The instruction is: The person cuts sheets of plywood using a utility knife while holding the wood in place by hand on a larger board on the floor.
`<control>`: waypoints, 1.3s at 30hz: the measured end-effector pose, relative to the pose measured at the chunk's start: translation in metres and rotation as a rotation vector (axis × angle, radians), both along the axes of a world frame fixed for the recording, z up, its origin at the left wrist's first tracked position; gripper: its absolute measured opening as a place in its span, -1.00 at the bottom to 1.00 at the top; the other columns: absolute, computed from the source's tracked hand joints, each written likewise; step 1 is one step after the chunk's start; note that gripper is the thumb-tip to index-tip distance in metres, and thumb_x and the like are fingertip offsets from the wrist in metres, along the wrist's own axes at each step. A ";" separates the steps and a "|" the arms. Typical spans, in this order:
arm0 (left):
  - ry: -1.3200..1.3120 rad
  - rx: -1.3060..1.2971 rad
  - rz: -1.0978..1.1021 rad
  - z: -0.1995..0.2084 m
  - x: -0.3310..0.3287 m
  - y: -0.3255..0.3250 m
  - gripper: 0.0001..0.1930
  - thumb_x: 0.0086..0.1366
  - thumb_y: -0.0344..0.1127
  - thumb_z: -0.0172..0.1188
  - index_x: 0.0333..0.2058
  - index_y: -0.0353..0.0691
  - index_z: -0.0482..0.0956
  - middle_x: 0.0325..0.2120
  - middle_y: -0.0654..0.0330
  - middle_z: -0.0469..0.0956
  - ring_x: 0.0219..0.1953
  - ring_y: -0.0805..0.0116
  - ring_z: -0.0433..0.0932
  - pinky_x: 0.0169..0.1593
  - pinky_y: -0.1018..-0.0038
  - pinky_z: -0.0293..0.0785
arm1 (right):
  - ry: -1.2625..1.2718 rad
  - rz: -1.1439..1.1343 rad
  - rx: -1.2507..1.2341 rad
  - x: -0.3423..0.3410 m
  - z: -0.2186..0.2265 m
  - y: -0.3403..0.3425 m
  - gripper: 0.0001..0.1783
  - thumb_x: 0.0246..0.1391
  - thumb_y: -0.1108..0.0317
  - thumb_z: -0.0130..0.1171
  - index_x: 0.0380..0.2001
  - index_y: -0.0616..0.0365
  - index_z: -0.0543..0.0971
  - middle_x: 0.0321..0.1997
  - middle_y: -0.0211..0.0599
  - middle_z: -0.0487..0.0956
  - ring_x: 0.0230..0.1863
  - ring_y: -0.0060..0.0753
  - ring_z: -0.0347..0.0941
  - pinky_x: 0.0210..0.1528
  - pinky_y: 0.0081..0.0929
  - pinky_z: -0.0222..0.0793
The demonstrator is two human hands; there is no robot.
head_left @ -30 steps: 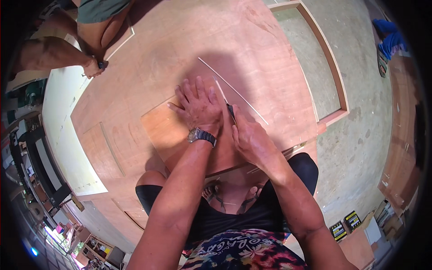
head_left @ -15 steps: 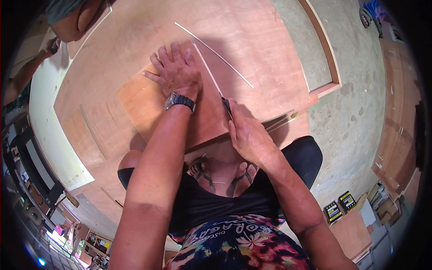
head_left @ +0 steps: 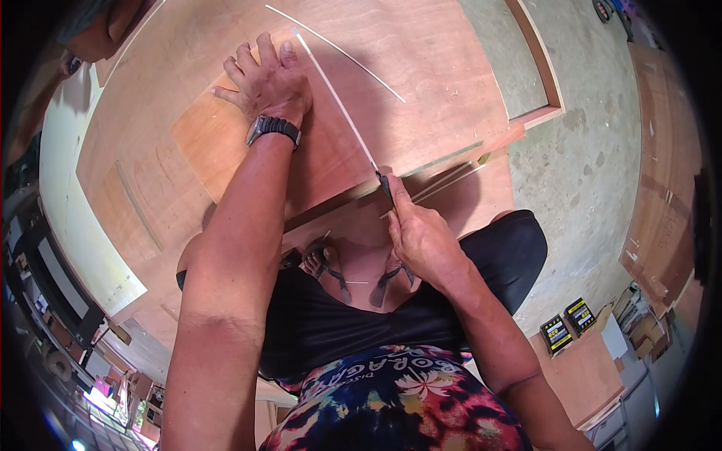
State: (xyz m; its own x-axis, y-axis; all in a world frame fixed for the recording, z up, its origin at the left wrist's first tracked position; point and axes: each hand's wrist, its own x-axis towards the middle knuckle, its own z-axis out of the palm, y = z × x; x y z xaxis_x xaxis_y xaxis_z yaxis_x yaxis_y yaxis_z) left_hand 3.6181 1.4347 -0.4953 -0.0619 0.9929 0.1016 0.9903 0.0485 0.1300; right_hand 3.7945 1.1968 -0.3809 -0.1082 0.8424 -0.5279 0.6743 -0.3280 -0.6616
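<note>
My left hand (head_left: 265,84), fingers spread, lies flat on a smaller plywood piece (head_left: 201,131). This piece rests on a large plywood sheet (head_left: 444,75). A thin pale strip (head_left: 335,94) runs along the smaller piece's right edge. In my right hand (head_left: 425,239) is a dark-handled utility knife (head_left: 386,189), closed in my fingers near the sheet's front edge. Its tip meets the near end of the strip; the blade itself is hard to make out. A second thin strip (head_left: 336,51) lies loose farther right on the sheet.
Under the sheet's near edge, more thin strips (head_left: 451,184) lie on a lower board. A wooden frame (head_left: 553,75) is on the concrete floor (head_left: 594,173) to the right. Two black-and-yellow boxes (head_left: 556,334) stand at lower right. Another person's hand (head_left: 71,64) shows at upper left.
My right hand has drawn the knife nearer to me, down along the strip to the sheet's front edge. The view has shifted; my left hand stays flat on the piece.
</note>
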 end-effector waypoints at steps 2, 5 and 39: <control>0.000 0.001 0.006 0.000 0.000 0.000 -0.50 0.56 0.11 -0.09 0.35 0.11 0.37 0.37 0.08 0.30 0.50 -0.07 0.06 0.40 -0.58 -0.26 | 0.004 -0.009 0.032 0.001 -0.003 -0.008 -0.26 0.34 0.37 0.08 0.47 0.48 0.15 -0.46 0.17 0.61 -0.37 0.27 0.60 -0.23 0.12 0.53; 0.014 0.013 0.007 0.000 0.001 0.006 -0.51 0.57 0.11 -0.10 0.33 0.12 0.39 0.37 0.09 0.30 0.50 -0.07 0.07 0.39 -0.59 -0.25 | 0.002 -0.002 0.044 0.003 -0.006 -0.022 -0.27 0.33 0.40 0.10 0.46 0.47 0.16 -0.46 0.17 0.60 -0.39 0.27 0.59 -0.26 0.10 0.51; 0.079 0.027 0.010 -0.012 -0.005 -0.002 -0.45 0.55 0.15 -0.10 0.38 0.09 0.44 0.42 0.10 0.28 0.52 -0.10 0.07 0.39 -0.59 -0.28 | 0.202 -0.071 0.277 -0.040 -0.066 0.220 -0.35 0.37 0.38 0.00 0.45 0.37 0.19 0.03 0.46 0.57 -0.05 0.52 0.55 0.00 0.21 0.50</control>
State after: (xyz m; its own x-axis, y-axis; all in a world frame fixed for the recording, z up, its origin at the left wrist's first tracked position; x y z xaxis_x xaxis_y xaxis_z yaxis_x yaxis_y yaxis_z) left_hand 3.6127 1.4332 -0.5074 -0.0623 0.9891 0.1335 0.9971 0.0557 0.0527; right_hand 3.7541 1.4169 -0.4469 -0.1232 0.9598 -0.2521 0.5030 -0.1586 -0.8496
